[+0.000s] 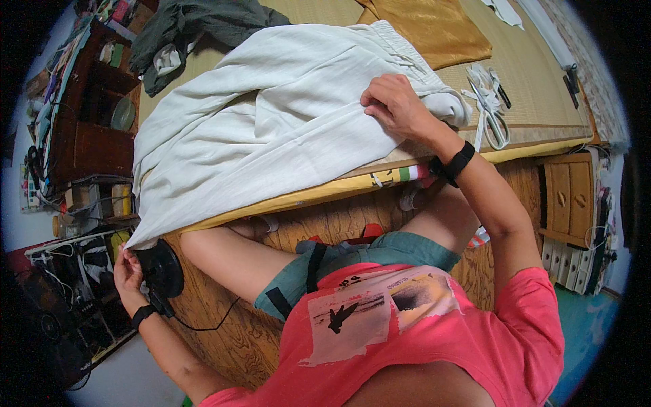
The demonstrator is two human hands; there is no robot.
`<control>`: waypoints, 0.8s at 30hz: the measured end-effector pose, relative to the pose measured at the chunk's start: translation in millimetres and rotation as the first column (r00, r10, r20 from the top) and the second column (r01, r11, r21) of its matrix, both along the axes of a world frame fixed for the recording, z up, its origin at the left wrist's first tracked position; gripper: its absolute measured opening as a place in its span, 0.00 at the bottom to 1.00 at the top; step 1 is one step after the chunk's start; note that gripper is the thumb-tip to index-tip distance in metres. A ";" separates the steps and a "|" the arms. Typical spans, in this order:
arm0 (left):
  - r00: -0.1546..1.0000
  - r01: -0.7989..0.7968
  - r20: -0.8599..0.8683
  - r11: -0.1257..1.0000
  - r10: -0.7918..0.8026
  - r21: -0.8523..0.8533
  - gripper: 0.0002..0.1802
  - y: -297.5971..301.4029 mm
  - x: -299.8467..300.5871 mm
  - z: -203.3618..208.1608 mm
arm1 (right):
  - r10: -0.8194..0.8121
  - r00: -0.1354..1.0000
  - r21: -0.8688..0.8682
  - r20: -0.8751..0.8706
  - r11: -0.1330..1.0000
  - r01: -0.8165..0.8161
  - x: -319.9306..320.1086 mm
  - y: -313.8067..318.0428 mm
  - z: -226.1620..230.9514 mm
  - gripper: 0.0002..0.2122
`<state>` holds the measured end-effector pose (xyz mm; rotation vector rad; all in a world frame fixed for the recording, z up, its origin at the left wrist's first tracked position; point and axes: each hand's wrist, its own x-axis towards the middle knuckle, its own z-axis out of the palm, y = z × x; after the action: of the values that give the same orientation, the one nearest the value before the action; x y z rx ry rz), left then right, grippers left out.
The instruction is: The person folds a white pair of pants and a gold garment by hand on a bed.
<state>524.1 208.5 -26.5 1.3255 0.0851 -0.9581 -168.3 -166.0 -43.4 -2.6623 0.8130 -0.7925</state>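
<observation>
A pair of white trousers (271,102) lies spread and rumpled over the bed's mat, its gathered drawstring waistband at the upper right. One leg runs down to the left, past the bed's front edge. My left hand (129,273) pinches the pulled-out corner of that leg's hem, stretching it to a point off the bed. On the upper part of the leg rests my right hand (395,105), fingers curled down onto a fold of the cloth and gripping it. Both wrists wear black bands.
Scissors (499,132) lie among white scraps right of the trousers. Behind are a golden-brown cloth (434,30) and a dark grey garment (210,26). A dark wooden cabinet (102,150) stands left, a small wooden drawer unit (568,200) right. A round black object (166,268) sits by my left hand.
</observation>
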 end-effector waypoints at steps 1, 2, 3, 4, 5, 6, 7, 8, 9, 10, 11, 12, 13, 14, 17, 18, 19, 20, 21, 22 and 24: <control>1.000 0.019 -0.006 1.000 -0.019 -0.009 0.10 3.5 4.7 -0.5 | 0.029 0.999 0.003 -0.016 1.000 -0.029 0.9 -0.4 -0.2 0.06; 1.000 0.011 0.000 1.000 -0.011 0.000 0.10 -0.1 2.6 -0.2 | 0.052 0.998 0.004 -0.035 0.999 -0.052 1.0 -1.2 -0.6 0.06; 1.000 0.003 0.007 1.000 -0.003 0.009 0.10 -2.7 0.0 0.3 | 0.075 0.996 0.006 -0.055 0.997 -0.075 0.8 -1.9 -1.1 0.06; 1.000 -0.005 0.015 1.000 0.005 0.018 0.10 -5.4 -3.0 0.2 | 0.071 0.995 -0.001 -0.072 0.997 -0.071 0.3 -2.3 -2.1 0.06; 1.000 -0.024 0.018 1.000 0.023 0.020 0.10 -6.4 -5.6 0.4 | 0.068 0.994 -0.007 -0.087 0.998 -0.069 0.6 -2.7 -3.3 0.06; 0.999 -0.042 0.022 0.999 0.042 0.021 0.10 -7.4 -8.1 0.6 | 0.066 0.993 -0.014 -0.101 0.998 -0.068 0.7 -3.1 -4.3 0.06; 0.998 -0.060 0.025 0.998 0.060 0.023 0.10 -8.9 -10.0 1.6 | 0.055 0.993 -0.027 -0.108 0.998 -0.058 0.8 -3.6 -5.2 0.05; 0.999 -0.033 0.036 0.999 0.032 0.018 0.10 -6.6 -9.3 1.8 | 0.045 0.992 -0.038 -0.114 0.998 -0.049 1.5 -3.5 -5.5 0.05; 0.999 -0.005 0.047 1.000 0.004 0.014 0.10 -3.3 -9.2 1.9 | 0.034 0.992 -0.049 -0.120 0.998 -0.041 1.9 -3.3 -5.7 0.05; 0.998 0.024 0.058 1.000 -0.024 0.010 0.10 -1.1 -8.5 2.0 | 0.027 0.993 -0.064 -0.119 0.997 -0.035 1.5 -2.7 -5.7 0.05; 0.998 0.003 0.065 1.000 -0.004 0.018 0.10 -2.0 -10.5 2.9 | 0.021 0.993 -0.078 -0.118 0.996 -0.031 2.0 -1.8 -4.8 0.05; 0.997 -0.018 0.072 0.999 0.016 0.027 0.10 -2.9 -12.6 3.4 | 0.015 0.993 -0.092 -0.118 0.995 -0.026 2.3 -0.9 -4.0 0.05; 0.996 -0.039 0.079 0.999 0.036 0.036 0.10 -3.7 -14.8 3.8 | 0.026 0.996 -0.077 -0.090 0.997 -0.033 2.7 0.0 -3.1 0.05; 0.996 -0.059 0.070 0.997 0.056 0.047 0.10 -5.6 -17.5 3.9 | 0.035 0.997 -0.062 -0.062 0.997 -0.039 2.5 0.9 -1.1 0.06; 0.998 -0.033 0.052 0.998 0.030 0.049 0.09 -6.2 -16.9 4.6 | 0.076 0.996 -0.013 -0.047 0.997 -0.077 5.5 0.3 0.4 0.07; 0.998 0.031 0.055 0.999 -0.033 0.031 0.09 2.8 -8.1 5.0 | 0.096 0.994 0.005 -0.049 0.995 -0.096 7.4 -0.7 -0.3 0.08; 0.994 0.094 0.059 0.995 -0.095 0.013 0.10 10.2 -0.1 3.1 | 0.097 0.993 0.003 -0.061 0.995 -0.098 9.0 -1.5 -1.0 0.08; 0.994 0.093 0.063 0.996 -0.093 0.013 0.10 9.7 -0.2 1.4 | 0.097 0.992 0.001 -0.076 0.995 -0.097 11.3 -1.7 -2.1 0.08; 0.994 0.091 0.067 0.996 -0.091 0.013 0.10 8.9 -0.3 0.1 | 0.097 0.991 -0.001 -0.091 0.995 -0.098 12.5 -1.8 -2.7 0.08; 0.994 0.088 0.071 0.996 -0.089 0.013 0.10 8.4 0.0 -0.1 | 0.096 0.990 -0.008 -0.100 0.995 -0.097 12.6 -1.8 -2.8 0.08; 0.998 0.018 0.056 1.000 -0.018 0.008 0.11 1.3 -10.2 1.1 | 0.090 0.988 -0.020 -0.124 0.995 -0.093 12.4 -0.8 -2.9 0.08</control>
<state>513.9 209.8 -25.4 1.3609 0.0336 -0.9355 -155.9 -166.8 -46.3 -2.7716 0.7066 -0.6266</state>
